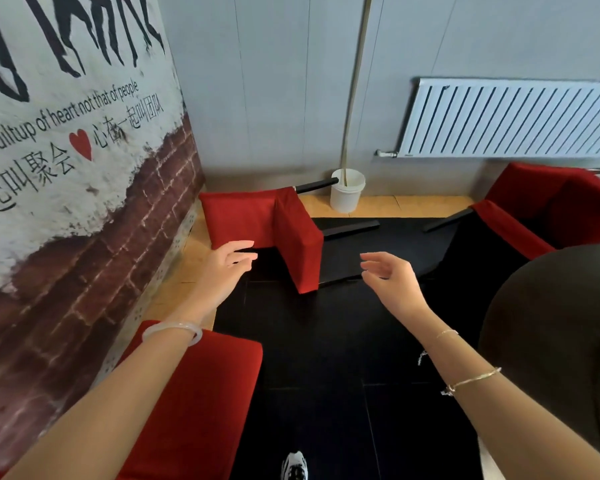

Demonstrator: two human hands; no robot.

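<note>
A red upholstered chair (257,220) lies tipped over on the floor ahead, its black legs (350,227) pointing right. My left hand (227,259) reaches toward its left red panel with fingers straight, just in front of it, holding nothing. My right hand (390,275) hovers to the right of the chair's near red panel, fingers loosely spread and empty. Whether either hand touches the chair is unclear.
A second tipped red chair (548,209) lies at the right under a white radiator (510,119). A white bucket (347,192) with a pole stands by the wall. A red cushion (201,393) is under my left arm, a dark round table (548,323) at right, a mural wall (66,168) at left.
</note>
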